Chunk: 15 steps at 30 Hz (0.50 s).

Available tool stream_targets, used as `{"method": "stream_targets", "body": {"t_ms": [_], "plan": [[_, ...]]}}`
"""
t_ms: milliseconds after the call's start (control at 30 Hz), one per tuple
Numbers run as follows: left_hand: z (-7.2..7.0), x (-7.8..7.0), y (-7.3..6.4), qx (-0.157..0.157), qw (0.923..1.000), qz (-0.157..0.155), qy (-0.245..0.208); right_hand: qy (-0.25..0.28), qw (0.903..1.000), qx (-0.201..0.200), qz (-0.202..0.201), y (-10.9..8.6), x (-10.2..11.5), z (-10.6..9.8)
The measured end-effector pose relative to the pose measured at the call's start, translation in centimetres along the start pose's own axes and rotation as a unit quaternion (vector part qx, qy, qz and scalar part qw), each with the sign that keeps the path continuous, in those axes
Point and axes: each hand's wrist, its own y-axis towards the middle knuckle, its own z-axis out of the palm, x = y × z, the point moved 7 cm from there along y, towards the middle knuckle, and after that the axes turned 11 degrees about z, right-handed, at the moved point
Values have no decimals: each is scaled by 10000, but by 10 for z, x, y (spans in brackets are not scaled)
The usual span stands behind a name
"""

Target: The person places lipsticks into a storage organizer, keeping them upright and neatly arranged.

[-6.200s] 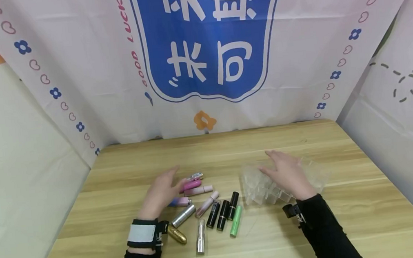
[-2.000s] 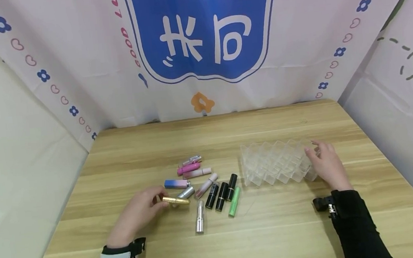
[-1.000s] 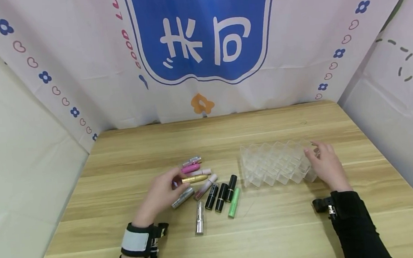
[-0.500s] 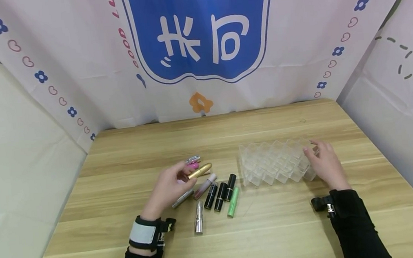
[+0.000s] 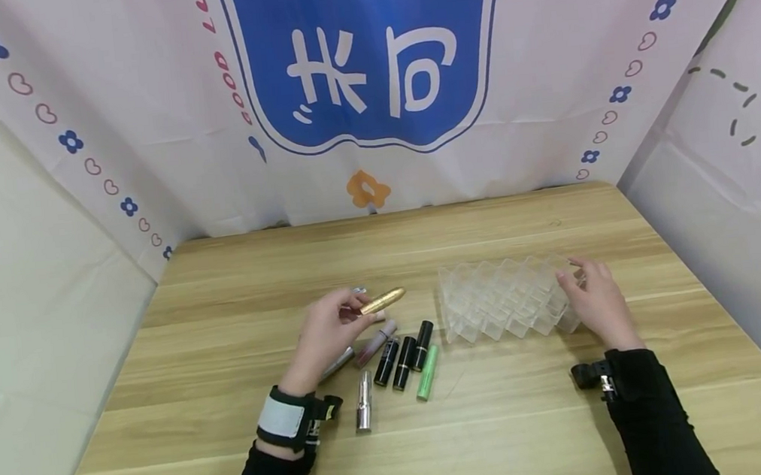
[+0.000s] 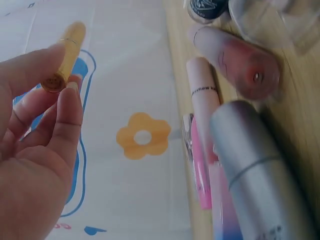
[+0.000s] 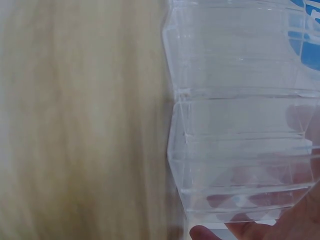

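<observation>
My left hand pinches a gold lipstick tube between thumb and fingers, lifted above the far part of the pile. The left wrist view shows the tube tilted, its rounded end pointing away from the palm. A clear lipstick organizer with diamond-shaped compartments stands right of the pile. At its right end, my right hand grips it, thumb on the near side. Through the clear plastic, some of its fingers show in the right wrist view.
Between the hands lie several tubes: black ones, a green one, a silver one and a lip gloss. In the left wrist view, a pink tube lies beyond a grey-silver one. A printed cloth hangs behind the table.
My left hand has picked up the gold tube from the pile's near left and carried it right and away from me. My right hand has moved to the organizer's right end and stayed there.
</observation>
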Motion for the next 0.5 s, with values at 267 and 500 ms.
{"method": "stream_targets", "body": {"t_ms": [267,500], "plan": [[11,-5,5,-200,9995,-84,235,-18,10000,23,10,0,0,0],[28,-9,10,-153,9998,-64,58,-16,10000,32,12,-1,1,0]]}}
